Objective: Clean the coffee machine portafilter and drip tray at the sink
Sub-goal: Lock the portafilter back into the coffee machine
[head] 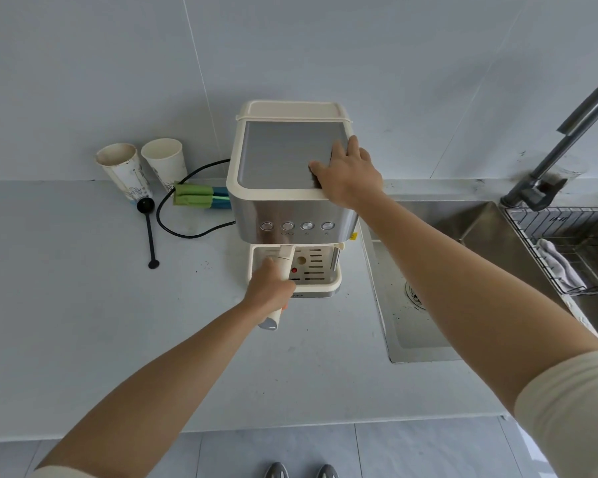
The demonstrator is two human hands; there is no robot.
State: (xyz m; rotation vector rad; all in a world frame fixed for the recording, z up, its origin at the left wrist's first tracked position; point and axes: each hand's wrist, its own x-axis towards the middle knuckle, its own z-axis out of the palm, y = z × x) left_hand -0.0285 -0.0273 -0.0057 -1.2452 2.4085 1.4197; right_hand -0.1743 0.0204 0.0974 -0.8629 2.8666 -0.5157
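**Firmly gripped, not yet freed: portafilter at the machine**

Plainly the left hand point(270, 293) has the job. Its fingers and thumb are curled tight round the cream handle of the portafilter point(286, 257), and only the root of the handle and its rounded butt end show past the fist. The handle's long axis runs from under the front of the coffee machine point(273, 208) out toward the person, leaning slightly left. The basket end is hidden beneath the button panel, so I cannot tell whether it is locked in or already loose.

The right hand point(347, 172) lies flat on the machine's top plate at its front right corner, fingers straight and spread, holding nothing — a brace, by the look of it, against a sideways twist of the handle.

The drip tray point(335, 281) sits in its place at the machine's foot, directly below the handle, untouched. The sink point(425, 332) lies to the right, just beside the machine, under the right forearm.

My reading: the handle must swing sideways to unlock and then drop clear — after that the portafilter has to cross rightward in front of the machine, so the bracing arm will need to get out of its path.
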